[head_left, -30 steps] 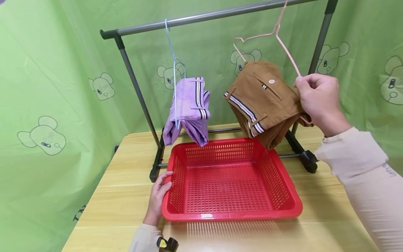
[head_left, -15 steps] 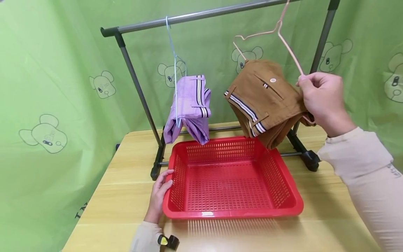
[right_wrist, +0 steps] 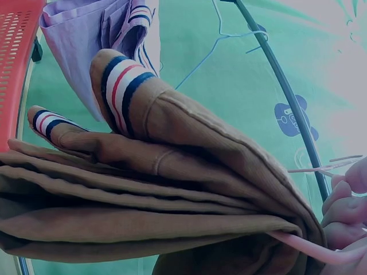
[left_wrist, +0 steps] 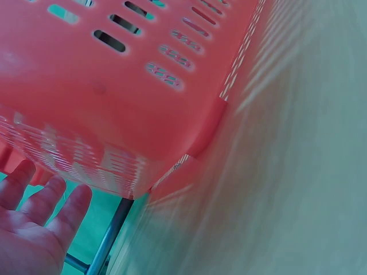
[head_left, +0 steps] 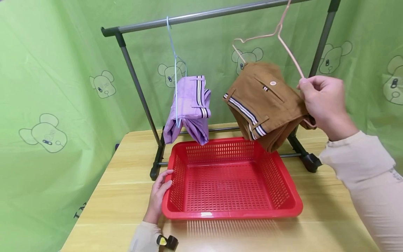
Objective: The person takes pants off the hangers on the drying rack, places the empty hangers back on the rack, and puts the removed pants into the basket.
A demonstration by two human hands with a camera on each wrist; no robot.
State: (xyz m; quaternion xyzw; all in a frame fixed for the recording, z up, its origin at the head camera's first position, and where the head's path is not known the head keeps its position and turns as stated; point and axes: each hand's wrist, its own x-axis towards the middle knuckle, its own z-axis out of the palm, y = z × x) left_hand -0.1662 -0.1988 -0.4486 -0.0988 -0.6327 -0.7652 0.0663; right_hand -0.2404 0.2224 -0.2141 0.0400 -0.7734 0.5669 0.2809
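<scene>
My right hand (head_left: 325,105) pinches the right arm of a pink clothes hanger (head_left: 288,50) between thumb and fingers. Over that hanger lie folded brown trousers (head_left: 267,94) with a striped waistband, their lower end overlapping the basket's back right corner in the head view. The right wrist view shows the brown folds (right_wrist: 189,166) close up, and the hanger's bar (right_wrist: 304,246) coming out of them. My left hand (head_left: 156,197) touches the left rim of a red plastic basket (head_left: 233,213); its fingers (left_wrist: 71,215) look fairly straight beside the basket wall in the left wrist view.
Folded purple trousers (head_left: 190,101) hang on a blue hanger (head_left: 175,70) from the rail (head_left: 207,14) of a dark metal rack. Behind the wooden table (head_left: 116,196) is a green curtain (head_left: 104,140) with cartoon mice. The basket stands in front of the rack, between its feet.
My right hand, with the pink hanger and brown trousers, has dropped slightly over the last half second. The left hand and basket have stayed in place.
</scene>
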